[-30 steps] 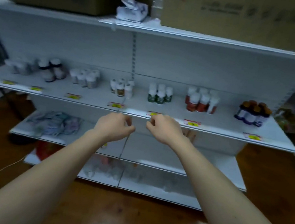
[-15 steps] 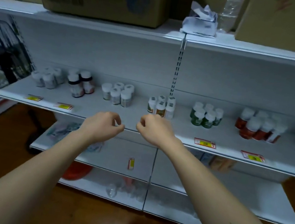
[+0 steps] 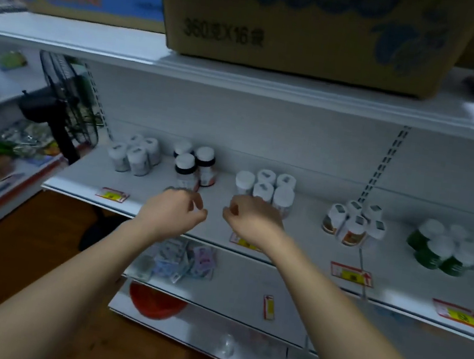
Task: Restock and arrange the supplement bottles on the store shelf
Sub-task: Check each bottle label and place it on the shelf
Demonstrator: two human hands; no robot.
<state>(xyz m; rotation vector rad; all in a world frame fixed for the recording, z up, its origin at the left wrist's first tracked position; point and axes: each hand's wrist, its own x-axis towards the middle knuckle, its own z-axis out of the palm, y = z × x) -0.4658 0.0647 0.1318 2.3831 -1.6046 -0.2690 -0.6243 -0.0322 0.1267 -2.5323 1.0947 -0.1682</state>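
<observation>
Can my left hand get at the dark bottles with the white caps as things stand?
Probably yes. The left hand holds nothing and hangs just in front of the dark bottles, with only bare shelf between them. The front bottle stands nearest the hand, so it looks the easiest to grip.

A single head-worn camera looks forward and down from close range at the shelf (image 3: 297, 242), both forearms reaching in from below, bottles (image 3: 271, 187) just beyond the hands, edges blurred, perhaps from head motion.
</observation>
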